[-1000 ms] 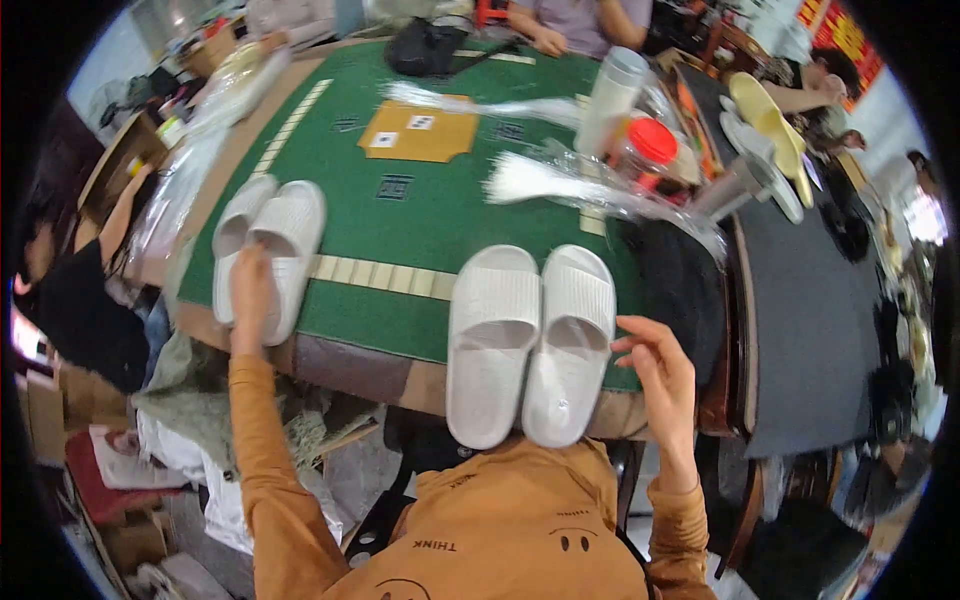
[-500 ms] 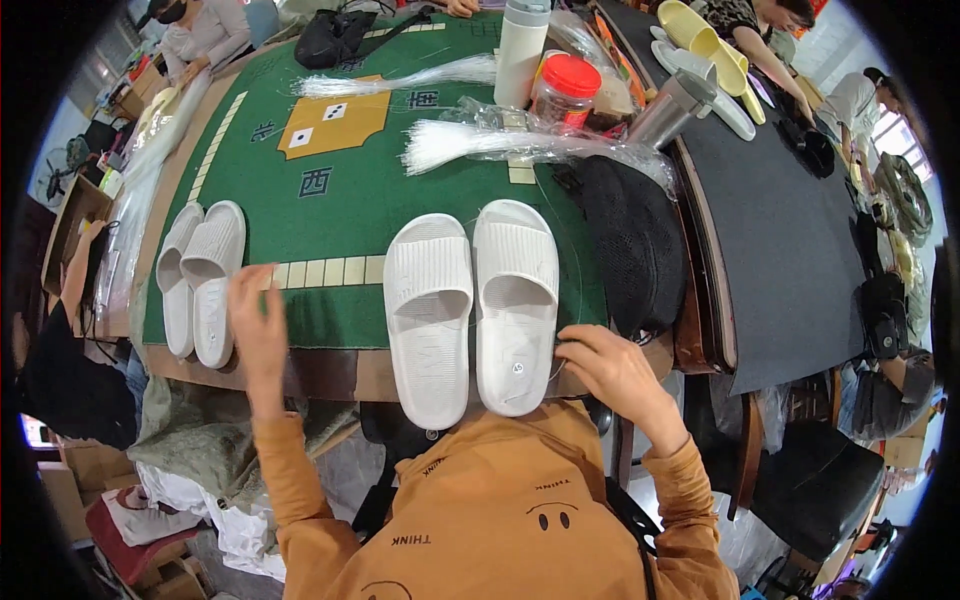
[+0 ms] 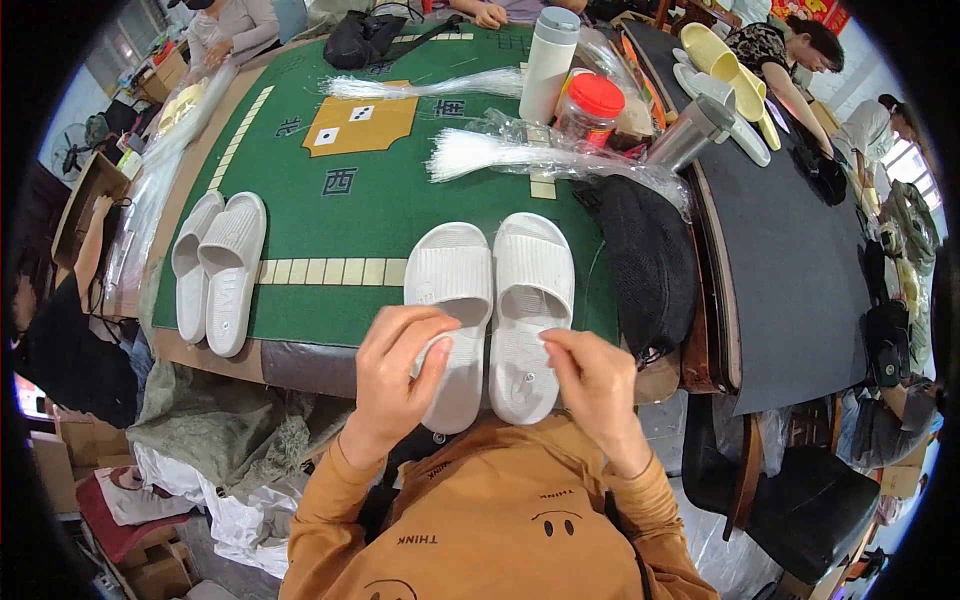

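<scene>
I see a pair of white ribbed foam slippers (image 3: pixel 490 310) lying side by side at the near edge of the green-topped desk (image 3: pixel 330 220), heels overhanging toward me. My left hand (image 3: pixel 395 375) curls loosely over the left heel; my right hand (image 3: pixel 595 385) pinches something too small to identify beside the right heel.

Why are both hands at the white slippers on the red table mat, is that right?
Not quite: the table mat is green, not red. The head view shows it. The rest holds: the left hand and the right hand are both at the heel ends of the white slippers lying side by side at the mat's near edge.
</scene>
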### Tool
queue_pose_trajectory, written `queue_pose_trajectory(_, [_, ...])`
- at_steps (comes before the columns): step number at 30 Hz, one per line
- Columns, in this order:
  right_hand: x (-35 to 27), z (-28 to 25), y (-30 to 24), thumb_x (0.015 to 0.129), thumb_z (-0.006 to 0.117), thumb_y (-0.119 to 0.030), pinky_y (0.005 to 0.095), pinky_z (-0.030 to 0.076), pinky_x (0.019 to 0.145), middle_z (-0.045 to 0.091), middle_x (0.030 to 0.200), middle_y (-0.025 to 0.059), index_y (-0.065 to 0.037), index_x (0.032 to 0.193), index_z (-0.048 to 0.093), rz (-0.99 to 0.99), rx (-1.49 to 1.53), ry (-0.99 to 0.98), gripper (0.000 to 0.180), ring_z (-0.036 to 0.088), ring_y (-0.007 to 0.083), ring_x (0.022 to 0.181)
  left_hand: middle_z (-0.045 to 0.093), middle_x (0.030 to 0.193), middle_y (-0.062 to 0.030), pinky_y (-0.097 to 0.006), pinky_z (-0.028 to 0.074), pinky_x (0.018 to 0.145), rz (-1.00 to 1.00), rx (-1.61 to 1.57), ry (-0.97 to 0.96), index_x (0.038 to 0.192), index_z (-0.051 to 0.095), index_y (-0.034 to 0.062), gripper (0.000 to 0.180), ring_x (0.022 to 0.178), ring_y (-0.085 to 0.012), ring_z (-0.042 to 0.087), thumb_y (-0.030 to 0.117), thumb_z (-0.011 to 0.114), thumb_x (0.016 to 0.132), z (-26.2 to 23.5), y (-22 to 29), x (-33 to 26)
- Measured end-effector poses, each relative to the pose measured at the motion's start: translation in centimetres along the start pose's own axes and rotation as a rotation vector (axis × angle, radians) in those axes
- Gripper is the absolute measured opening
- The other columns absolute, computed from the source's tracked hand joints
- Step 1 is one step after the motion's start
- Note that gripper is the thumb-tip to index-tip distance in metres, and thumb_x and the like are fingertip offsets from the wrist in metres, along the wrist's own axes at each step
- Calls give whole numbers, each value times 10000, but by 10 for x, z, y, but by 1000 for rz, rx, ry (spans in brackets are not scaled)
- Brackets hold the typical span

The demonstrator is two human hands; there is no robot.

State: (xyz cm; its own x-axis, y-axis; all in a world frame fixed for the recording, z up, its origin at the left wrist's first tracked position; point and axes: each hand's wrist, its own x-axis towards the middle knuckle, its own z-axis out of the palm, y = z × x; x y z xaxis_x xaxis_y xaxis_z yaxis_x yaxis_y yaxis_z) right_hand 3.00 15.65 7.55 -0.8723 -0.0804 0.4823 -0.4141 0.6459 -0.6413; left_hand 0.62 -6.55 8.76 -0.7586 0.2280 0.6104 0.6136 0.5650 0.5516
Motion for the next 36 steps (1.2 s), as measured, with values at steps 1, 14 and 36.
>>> queue_pose_trajectory(1, [-1, 7, -2, 794, 683, -9, 312, 483, 524, 635, 711, 108, -23, 906, 658, -42, 15, -6, 116, 626, 241, 596, 625, 937, -109, -308, 481, 715, -165, -191, -123, 950, 654, -5, 135, 832, -240, 596, 18, 596, 830, -2, 3, -1])
queue_pose_trajectory(14, [-8, 22, -14, 779, 671, -23, 362, 487, 545, 599, 729, 107, -18, 920, 626, -142, -39, -197, 149, 612, 276, 643, 643, 860, -58, -261, 465, 772, -623, -883, 22, 1042, 643, -41, 243, 828, -105, 570, 110, 466, 970, 7, -5, -15])
queue_pose_trajectory(36, [-17, 11, 21, 707, 613, -44, 350, 526, 738, 629, 997, 103, -18, 988, 603, -373, -81, -420, 283, 630, 260, 888, 564, 911, -63, -239, 440, 587, -673, -502, -275, 1040, 629, -33, 189, 669, -101, 545, -1, 502, 903, 3, -19, -48])
